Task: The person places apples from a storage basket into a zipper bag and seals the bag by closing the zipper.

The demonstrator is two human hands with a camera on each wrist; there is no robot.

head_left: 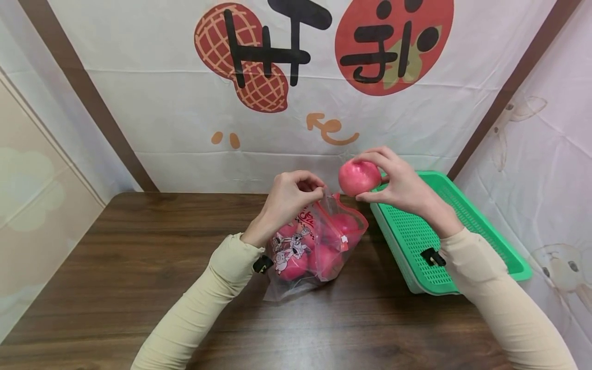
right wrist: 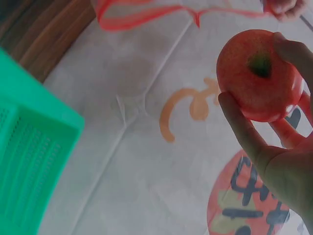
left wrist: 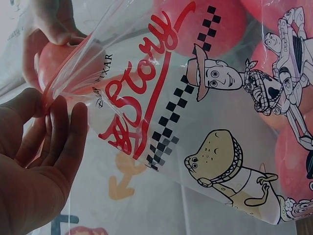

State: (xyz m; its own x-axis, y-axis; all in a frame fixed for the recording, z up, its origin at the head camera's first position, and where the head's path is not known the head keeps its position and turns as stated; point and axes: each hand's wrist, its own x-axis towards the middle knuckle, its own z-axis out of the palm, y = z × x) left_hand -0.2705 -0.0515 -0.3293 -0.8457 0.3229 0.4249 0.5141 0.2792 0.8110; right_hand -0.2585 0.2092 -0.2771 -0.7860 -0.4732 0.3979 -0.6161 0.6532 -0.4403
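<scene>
My left hand pinches the red-edged rim of a clear zip bag printed with cartoon figures. Several red apples show through the bag's wall, low inside it. In my right hand is another red apple, gripped between thumb and fingers just above and right of the bag's mouth. The right wrist view shows this apple's greenish stem hollow. Through the plastic in the left wrist view, the held apple appears behind the bag's rim.
A green perforated basket stands on the right of the brown wooden table, under my right forearm. Behind the table hangs a white printed cloth. Another pale cloth hangs along the right side.
</scene>
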